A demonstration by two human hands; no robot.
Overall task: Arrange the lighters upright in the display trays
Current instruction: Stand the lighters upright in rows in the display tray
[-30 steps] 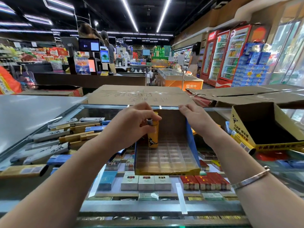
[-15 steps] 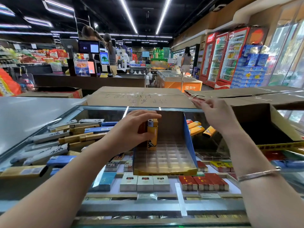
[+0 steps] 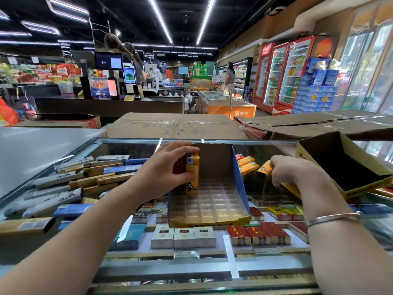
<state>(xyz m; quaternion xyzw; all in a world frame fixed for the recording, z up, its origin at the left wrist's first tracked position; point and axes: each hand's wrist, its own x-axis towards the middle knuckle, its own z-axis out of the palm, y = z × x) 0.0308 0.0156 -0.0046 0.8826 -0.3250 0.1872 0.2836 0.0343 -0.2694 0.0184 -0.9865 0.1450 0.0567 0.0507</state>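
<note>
A yellow-and-blue display tray with a clear grid of slots sits on the glass counter. My left hand grips upright yellow lighters standing in the tray's back-left corner. Right of the tray, loose yellow lighters lie flat on the glass. My right hand is curled down over them and pinches one yellow lighter by its end.
An open yellow cardboard box stands at the right. Cigarette packs and cartons fill the case under the glass. Flattened cardboard lies behind the counter. A white countertop is at left. People stand at the far checkout.
My right hand left the tray's back edge, swung right and came down onto the loose lighters, taking hold of one. My left hand stays on the upright lighters in the tray.
</note>
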